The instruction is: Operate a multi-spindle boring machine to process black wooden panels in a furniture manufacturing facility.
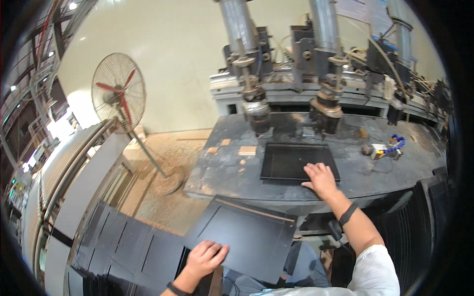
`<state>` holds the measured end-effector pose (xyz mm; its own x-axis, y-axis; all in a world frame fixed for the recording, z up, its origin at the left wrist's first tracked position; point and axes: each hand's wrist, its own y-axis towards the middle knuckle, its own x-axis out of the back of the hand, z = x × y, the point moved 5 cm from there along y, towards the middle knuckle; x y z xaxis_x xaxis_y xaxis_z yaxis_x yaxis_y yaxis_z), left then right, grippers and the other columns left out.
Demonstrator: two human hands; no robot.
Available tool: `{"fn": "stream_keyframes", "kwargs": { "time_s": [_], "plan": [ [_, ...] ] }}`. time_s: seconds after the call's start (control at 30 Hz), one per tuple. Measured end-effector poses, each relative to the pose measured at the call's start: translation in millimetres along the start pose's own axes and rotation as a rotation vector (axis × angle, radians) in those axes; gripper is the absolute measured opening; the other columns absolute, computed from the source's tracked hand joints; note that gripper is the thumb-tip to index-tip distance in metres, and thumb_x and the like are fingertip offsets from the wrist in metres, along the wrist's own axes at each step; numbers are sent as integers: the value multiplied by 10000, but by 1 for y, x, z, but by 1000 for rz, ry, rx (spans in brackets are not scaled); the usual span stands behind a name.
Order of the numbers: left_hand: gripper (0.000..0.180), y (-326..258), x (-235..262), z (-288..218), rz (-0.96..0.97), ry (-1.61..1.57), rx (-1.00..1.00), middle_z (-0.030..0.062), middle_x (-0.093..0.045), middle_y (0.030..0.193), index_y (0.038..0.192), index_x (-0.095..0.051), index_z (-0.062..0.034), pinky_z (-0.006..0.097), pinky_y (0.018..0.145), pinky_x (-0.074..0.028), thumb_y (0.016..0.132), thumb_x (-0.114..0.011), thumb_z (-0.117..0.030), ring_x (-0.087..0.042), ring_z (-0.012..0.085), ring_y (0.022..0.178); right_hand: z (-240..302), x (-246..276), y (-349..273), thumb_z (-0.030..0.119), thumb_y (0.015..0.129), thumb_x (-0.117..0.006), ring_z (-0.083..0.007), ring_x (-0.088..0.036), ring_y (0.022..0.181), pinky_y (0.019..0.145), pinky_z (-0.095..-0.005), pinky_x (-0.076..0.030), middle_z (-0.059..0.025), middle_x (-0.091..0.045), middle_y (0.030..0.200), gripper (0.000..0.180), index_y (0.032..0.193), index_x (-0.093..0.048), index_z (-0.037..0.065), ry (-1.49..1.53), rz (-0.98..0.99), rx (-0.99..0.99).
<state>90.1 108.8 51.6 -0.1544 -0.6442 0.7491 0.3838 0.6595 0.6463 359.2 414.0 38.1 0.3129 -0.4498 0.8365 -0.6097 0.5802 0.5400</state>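
My left hand grips the near edge of a flat black panel and holds it tilted in the air below the machine table. My right hand lies spread on the front right corner of a second black panel, which rests flat on the dark worktable. A black band sits on each wrist. Two vertical machine heads hang just behind the flat panel.
A stack of black panels lies at the lower left. A standing fan with red blades stands on the sawdust-covered floor. Small wood blocks and a blue segmented hose lie on the table. More dark panels stand on the right.
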Motion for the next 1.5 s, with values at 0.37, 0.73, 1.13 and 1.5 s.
{"fn": "stream_keyframes", "kwargs": {
  "time_s": [0.37, 0.73, 1.13, 1.5],
  "plan": [
    [248, -229, 299, 30, 147, 1089, 710, 117, -645, 1073, 993, -668, -58, 439, 838, -499, 770, -561, -78, -608, 332, 969, -19, -57, 37, 147, 772, -669, -335, -478, 1215, 1015, -411, -383, -121, -562, 1288, 473, 1220, -573, 29, 209, 165, 11],
    [451, -439, 429, 54, 330, 1107, 1531, 99, -581, 1205, 1233, -553, -119, 426, 1012, -358, 831, -645, -301, -488, 307, 1188, -52, 93, -29, 184, 894, -569, -305, -281, 1387, 1127, -439, -234, -106, -362, 1475, 564, 1423, -387, 113, -141, -91, -164],
    [524, -188, 172, 158, -180, 715, 708, 145, -501, 1333, 1314, -499, -25, 483, 1080, -257, 809, -632, -70, -403, 345, 1289, -56, 369, -315, 189, 754, -712, -362, -482, 1129, 922, -414, -426, -192, -511, 1177, 541, 1205, -494, -17, -927, 59, -968],
    [775, 196, -257, 29, 297, -193, 294, 126, -368, 1463, 1397, -412, -69, 542, 1132, -142, 856, -471, -621, -267, 308, 1385, 27, 316, -146, -38, 575, -619, -284, -573, 819, 698, -383, -472, -77, -608, 874, 380, 940, -651, 61, -436, -297, -285]
  ]
}}
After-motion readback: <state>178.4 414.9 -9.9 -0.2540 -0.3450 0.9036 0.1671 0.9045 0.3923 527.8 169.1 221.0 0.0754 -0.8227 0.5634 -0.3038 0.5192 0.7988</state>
